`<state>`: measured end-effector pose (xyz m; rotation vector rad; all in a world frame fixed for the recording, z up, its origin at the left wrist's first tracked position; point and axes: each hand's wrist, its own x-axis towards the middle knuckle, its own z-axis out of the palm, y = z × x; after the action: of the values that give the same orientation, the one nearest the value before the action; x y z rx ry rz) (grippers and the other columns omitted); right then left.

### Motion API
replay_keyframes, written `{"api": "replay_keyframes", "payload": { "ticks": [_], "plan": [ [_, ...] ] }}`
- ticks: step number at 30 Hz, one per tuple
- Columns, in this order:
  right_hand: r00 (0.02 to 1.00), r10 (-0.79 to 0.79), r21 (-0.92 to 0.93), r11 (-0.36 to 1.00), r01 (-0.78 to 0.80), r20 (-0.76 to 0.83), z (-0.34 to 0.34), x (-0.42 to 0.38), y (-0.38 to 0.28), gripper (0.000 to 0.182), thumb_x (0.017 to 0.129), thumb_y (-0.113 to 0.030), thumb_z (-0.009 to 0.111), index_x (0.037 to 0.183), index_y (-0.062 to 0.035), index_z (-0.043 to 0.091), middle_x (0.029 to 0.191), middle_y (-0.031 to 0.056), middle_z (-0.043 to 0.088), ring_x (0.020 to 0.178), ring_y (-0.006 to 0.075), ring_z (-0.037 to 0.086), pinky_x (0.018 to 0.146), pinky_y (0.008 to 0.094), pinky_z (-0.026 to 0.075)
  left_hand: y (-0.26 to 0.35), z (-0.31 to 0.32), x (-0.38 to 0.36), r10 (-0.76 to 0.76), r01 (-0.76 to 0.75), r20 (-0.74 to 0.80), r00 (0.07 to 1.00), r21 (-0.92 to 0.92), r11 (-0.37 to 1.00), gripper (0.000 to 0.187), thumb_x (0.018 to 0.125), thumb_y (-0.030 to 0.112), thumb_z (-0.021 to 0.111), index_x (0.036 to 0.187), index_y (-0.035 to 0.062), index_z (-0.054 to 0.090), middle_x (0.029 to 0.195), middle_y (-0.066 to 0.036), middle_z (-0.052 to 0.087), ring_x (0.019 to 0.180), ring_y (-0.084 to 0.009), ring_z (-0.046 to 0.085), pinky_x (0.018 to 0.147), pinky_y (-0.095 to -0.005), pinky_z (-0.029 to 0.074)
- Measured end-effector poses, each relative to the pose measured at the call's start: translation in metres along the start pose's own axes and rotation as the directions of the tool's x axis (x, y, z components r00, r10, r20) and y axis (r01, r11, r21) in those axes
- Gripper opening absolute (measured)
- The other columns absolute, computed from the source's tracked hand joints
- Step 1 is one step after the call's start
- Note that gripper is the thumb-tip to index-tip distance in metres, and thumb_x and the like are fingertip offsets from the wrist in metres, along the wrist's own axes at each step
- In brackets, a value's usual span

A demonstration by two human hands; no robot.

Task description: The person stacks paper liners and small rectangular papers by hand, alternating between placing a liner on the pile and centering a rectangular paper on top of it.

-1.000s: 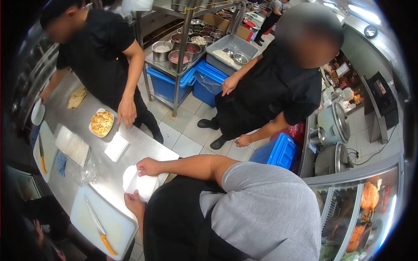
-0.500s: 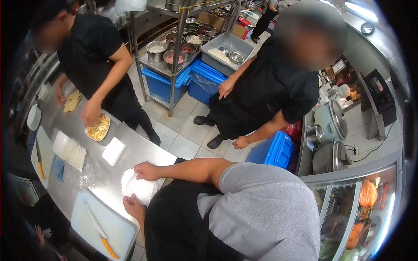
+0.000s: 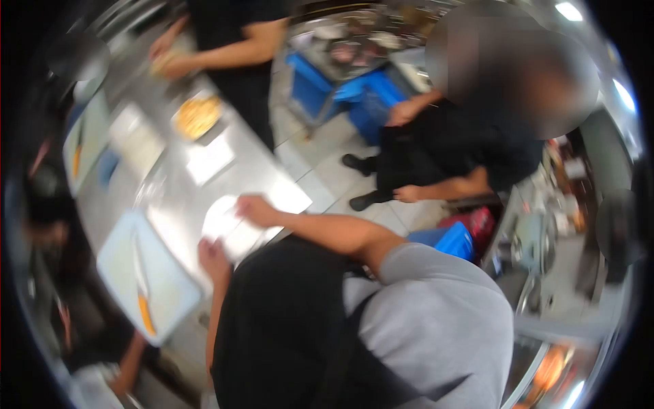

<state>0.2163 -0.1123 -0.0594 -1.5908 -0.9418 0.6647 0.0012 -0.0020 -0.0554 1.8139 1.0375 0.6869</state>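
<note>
A white round piece with a white sheet on it, scalloped at its rim in the earlier view, lies at the near edge of the steel table. My right hand is closed on the sheet at its upper right side. My left hand pinches its lower left edge. Motion blur softens both hands' fingertips. To the left, an orange-handled knife lies on a white cutting board. Beyond my hands are a stack of white sheets and a dish of yellowish food.
Across the table, a co-worker's hands hold a tan cloth. Another person in black stands to the right, near blue bins. A second board with a knife lies far left. A person's arm shows at the lower left.
The view has swung, shifting the table's items rightward and blurring the picture. The co-worker's hand has left the food dish for the cloth. My hands remain at the white sheet.
</note>
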Motion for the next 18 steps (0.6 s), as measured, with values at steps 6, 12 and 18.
{"api": "replay_keyframes", "payload": {
  "ticks": [6, 12, 18],
  "plan": [
    [0.99, 0.13, -0.102, 0.987, -0.123, 0.064, -0.018, -0.018, -0.04, 0.021, 0.092, -0.017, 0.077, 0.092, -0.0034, 0.061, 0.073, 0.0054, 0.056, 0.07, 0.0154, 0.052, 0.067, 0.0333, 0.048, 0.016, 0.002, -0.02, -0.126, 0.125, -0.042, 0.991, -0.026, 0.992, 0.032, 0.093, 0.017, 0.077, 0.117, -0.0003, 0.067, 0.089, -0.012, 0.073, 0.079, -0.0201, 0.07, 0.075, -0.034, 0.057],
    [0.965, 0.244, -0.144, 0.963, -0.229, 0.097, -0.028, 0.0, -0.05, 0.023, 0.096, -0.02, 0.074, 0.091, -0.0028, 0.06, 0.072, 0.0019, 0.053, 0.068, 0.0123, 0.048, 0.065, 0.0312, 0.045, 0.04, 0.001, -0.012, -0.13, 0.127, -0.011, 0.992, -0.132, 0.983, 0.027, 0.093, 0.014, 0.076, 0.112, -0.0018, 0.068, 0.087, -0.011, 0.072, 0.075, -0.018, 0.067, 0.073, -0.0322, 0.056],
    [0.958, 0.285, -0.259, 0.929, -0.266, 0.037, -0.021, 0.007, -0.046, 0.022, 0.094, -0.02, 0.074, 0.094, -0.0016, 0.063, 0.075, 0.0061, 0.062, 0.07, 0.0173, 0.056, 0.069, 0.0341, 0.049, 0.059, 0.002, -0.007, -0.16, 0.154, -0.043, 0.986, -0.114, 0.981, 0.022, 0.094, 0.012, 0.074, 0.109, -0.002, 0.067, 0.084, -0.008, 0.07, 0.074, -0.0151, 0.065, 0.073, -0.031, 0.055]
  ]
}}
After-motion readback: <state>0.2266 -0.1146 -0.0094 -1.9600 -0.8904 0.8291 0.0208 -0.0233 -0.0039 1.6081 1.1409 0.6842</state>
